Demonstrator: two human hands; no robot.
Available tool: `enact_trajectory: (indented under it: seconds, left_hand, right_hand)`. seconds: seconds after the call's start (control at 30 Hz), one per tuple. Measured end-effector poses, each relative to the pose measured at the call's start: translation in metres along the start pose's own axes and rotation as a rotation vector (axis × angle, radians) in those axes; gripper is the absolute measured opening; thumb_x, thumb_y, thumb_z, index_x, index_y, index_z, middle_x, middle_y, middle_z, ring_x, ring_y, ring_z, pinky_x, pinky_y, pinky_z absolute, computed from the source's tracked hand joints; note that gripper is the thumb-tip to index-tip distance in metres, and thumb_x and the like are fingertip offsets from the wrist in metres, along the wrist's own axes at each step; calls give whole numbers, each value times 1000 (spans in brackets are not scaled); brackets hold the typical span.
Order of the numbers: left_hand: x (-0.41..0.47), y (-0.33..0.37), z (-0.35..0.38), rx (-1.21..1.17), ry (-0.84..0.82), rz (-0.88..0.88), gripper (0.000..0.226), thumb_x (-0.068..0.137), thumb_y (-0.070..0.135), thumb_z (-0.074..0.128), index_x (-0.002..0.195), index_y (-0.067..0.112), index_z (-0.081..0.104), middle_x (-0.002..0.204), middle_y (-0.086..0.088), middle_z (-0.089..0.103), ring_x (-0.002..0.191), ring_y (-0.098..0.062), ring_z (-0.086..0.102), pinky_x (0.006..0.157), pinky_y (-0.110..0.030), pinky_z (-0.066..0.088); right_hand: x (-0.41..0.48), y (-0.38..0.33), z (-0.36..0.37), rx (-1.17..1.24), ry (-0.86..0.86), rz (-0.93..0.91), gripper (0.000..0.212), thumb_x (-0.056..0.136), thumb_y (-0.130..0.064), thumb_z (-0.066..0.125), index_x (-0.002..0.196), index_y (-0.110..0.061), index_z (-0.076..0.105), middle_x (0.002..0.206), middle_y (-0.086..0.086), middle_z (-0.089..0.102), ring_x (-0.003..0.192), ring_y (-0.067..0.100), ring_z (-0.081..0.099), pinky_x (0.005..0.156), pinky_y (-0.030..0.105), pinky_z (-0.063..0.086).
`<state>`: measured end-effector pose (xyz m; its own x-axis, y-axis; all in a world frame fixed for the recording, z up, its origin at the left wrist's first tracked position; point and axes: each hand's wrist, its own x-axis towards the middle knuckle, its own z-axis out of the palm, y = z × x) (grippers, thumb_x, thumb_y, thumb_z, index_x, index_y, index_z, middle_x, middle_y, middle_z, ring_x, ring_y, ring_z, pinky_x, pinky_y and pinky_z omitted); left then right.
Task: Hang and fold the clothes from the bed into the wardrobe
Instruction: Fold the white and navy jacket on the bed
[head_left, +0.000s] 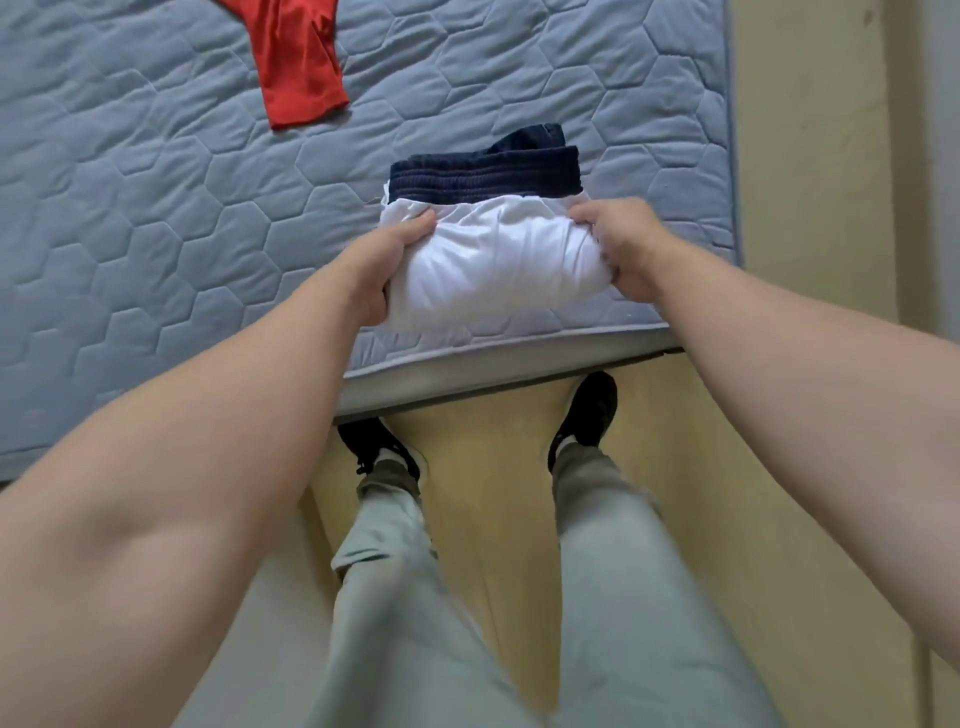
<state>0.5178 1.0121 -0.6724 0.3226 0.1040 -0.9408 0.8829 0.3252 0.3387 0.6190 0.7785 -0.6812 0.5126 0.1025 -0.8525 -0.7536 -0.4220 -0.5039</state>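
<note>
A folded white garment (493, 265) is being gripped at both ends by the left hand (387, 270) and the right hand (621, 249), near the front edge of the bed (156, 208). It is seemingly being borne by a navy garment (483, 174); a red garment (301, 62) is being supported farther up.

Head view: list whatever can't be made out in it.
All head view.
- Red garment: cut off by the top edge; type unclear.
- Navy garment: partly under the white garment.
- Left hand, right hand: fingertips hidden under the white garment they hold.
- Wardrobe: out of frame.
</note>
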Motion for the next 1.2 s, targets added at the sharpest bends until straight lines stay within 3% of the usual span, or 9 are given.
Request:
enact_trajectory:
  seconds: [0.07,0.17,0.27,0.37,0.5,0.8,0.97,1.1,1.2]
  left_hand:
    - [-55,-4,6,-25,-21,-13,40,88,51,73,116,23,74,109,-4,77,96,-24,75,76,-39,61]
    - [-135,4,16,-22,-89,-13,46,84,54,75,119,24,74,115,-4,75,105,-23,73,84,-40,60]
    - [-206,19,25,1,-183,-9,52,81,60,75,119,25,75,117,-4,75,105,-22,73,83,-39,60]
    - [-256,37,37,54,-220,20,61,76,68,73,119,24,74,115,-7,75,98,-24,75,79,-41,61]
    - [-305,66,51,231,-286,77,78,66,77,67,124,24,71,118,-10,74,105,-31,72,94,-52,55]
    - [-450,125,120,629,-712,299,29,94,51,60,107,34,79,104,-3,77,79,-24,74,67,-34,59]
    - [-535,96,192,806,-946,311,29,91,39,59,101,25,82,106,-5,77,83,-25,75,69,-33,59]
    - [-604,39,254,959,-1157,282,32,78,34,70,104,18,81,107,-8,77,87,-25,76,64,-33,60]
    - [-650,-17,305,1048,-1293,294,34,82,31,69,112,19,78,117,-6,75,101,-23,74,74,-32,59]
  right_hand:
    - [-59,-3,-15,51,-14,20,15,94,-17,60,94,-11,74,78,4,73,69,23,69,60,33,54]
    - [-143,-16,-44,108,14,16,32,92,-19,59,115,-1,72,113,16,74,99,33,70,80,42,55]
    - [-221,-35,-67,130,31,-16,39,89,-19,57,120,3,68,107,17,71,94,32,65,77,41,47]
    - [-289,-49,-86,183,111,-104,21,84,-14,56,98,-2,66,94,11,56,86,26,52,73,40,38]
    - [-373,-49,-91,358,280,-194,9,84,-11,55,79,-14,61,84,7,59,80,24,55,68,37,40]
    - [-568,-7,-71,861,698,-409,22,86,-17,59,98,0,65,92,10,61,84,25,60,73,36,42]
    - [-681,49,-74,1044,953,-528,32,90,-21,61,106,7,63,97,11,64,89,24,62,78,38,40]
    - [-764,110,-68,1179,1117,-634,21,90,-23,62,96,-12,79,99,6,76,88,20,72,67,30,52]
    - [-817,158,-61,1273,1238,-684,21,90,-22,62,93,-16,82,102,8,77,88,20,75,65,29,56]
